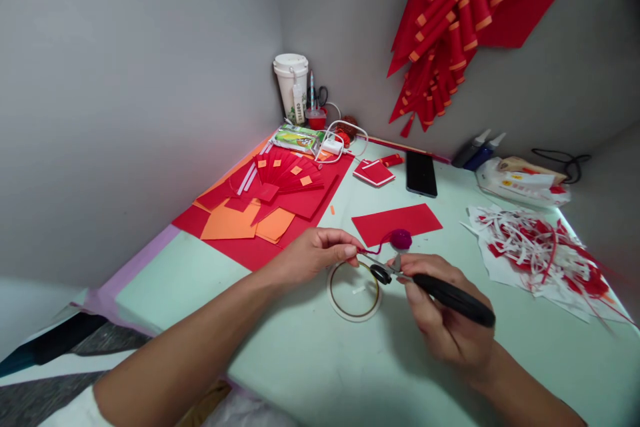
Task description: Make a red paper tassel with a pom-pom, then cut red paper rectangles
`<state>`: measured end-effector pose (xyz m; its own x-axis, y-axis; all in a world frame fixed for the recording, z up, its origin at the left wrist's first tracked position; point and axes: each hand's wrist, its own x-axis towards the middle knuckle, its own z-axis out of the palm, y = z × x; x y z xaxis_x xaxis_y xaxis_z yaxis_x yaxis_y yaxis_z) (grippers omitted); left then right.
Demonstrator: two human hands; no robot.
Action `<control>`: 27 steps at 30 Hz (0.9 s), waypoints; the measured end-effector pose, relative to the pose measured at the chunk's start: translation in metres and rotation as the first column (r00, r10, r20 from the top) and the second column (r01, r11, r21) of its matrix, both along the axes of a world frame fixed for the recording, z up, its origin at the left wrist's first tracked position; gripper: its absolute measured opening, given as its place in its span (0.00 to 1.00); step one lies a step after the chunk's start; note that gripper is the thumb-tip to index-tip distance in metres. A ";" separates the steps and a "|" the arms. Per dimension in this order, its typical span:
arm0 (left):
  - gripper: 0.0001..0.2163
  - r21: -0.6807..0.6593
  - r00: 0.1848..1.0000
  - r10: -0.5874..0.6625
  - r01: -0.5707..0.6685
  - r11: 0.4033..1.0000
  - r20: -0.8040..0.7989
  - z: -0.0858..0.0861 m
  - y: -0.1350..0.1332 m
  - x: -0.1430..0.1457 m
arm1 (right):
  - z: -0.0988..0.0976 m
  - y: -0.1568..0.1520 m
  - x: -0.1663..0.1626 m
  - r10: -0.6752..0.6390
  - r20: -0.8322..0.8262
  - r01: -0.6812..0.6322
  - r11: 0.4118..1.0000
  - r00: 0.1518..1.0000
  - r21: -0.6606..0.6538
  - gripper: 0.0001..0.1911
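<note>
My left hand (pixel 325 253) pinches the end of a thin magenta yarn strand (pixel 373 251) between thumb and fingers. The strand runs to a small purple yarn ball (pixel 401 239) on the table. My right hand (pixel 450 320) is wrapped round a tool with a black handle (pixel 455 297), a metal part and a rounded black piece; its exact kind is unclear. The tool's thin metal end points at my left fingertips. Below them lies a nearly used-up tape roll (pixel 331 303), flat on the table. A red paper rectangle (pixel 395 223) lies just beyond my hands.
Red and orange papers (pixel 230 221) with a folded fan (pixel 285 170) cover the left side. A phone (pixel 421 173) and small red pieces (pixel 374 173) lie behind. Paper scraps (pixel 545 253) heap at right. A lidded cup (pixel 291 83) stands in the corner; red paper rolls (pixel 463 20) hang above.
</note>
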<state>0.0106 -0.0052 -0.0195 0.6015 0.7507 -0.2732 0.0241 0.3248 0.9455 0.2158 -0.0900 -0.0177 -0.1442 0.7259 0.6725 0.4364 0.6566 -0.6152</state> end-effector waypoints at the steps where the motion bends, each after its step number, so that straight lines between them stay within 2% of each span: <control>1: 0.10 0.003 1.000 -0.007 0.007 1.000 0.001 0.000 0.000 0.000 | 0.000 0.000 0.001 -0.009 -0.023 0.008 0.999 1.000 -0.033 0.16; 5: 0.10 0.023 1.000 -0.020 0.020 1.000 -0.014 0.001 0.000 0.001 | 0.001 0.005 0.004 -0.067 -0.084 0.051 0.983 0.994 -0.176 0.10; 9: 0.10 0.052 0.997 -0.038 0.041 0.998 -0.062 0.002 -0.001 0.002 | 0.006 0.012 0.006 -0.120 -0.128 0.067 0.932 0.984 -0.357 0.05; 14: 0.09 0.060 0.996 -0.045 0.050 0.997 -0.080 0.002 -0.001 0.003 | 0.008 0.016 0.005 -0.129 -0.150 0.050 0.897 0.980 -0.440 0.08; 17: 0.10 0.070 0.995 -0.033 0.040 0.997 -0.096 0.002 -0.001 0.003 | 0.008 0.014 0.005 -0.163 -0.160 0.077 0.894 0.974 -0.441 0.08; 21: 0.11 0.067 0.995 -0.016 0.023 0.997 -0.096 0.001 -0.001 0.003 | 0.006 0.011 0.008 -0.215 -0.186 0.138 0.925 0.959 -0.354 0.06; 27: 0.11 0.032 0.997 -0.003 0.006 0.999 -0.082 -0.001 0.001 0.002 | 0.006 0.008 0.008 -0.207 -0.197 0.144 0.946 0.958 -0.290 0.05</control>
<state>0.0126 -0.0043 -0.0208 0.5814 0.7573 -0.2974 0.1034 0.2938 0.9503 0.2240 -0.0825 -0.0121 0.1321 0.8844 0.4476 0.3616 0.3774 -0.8525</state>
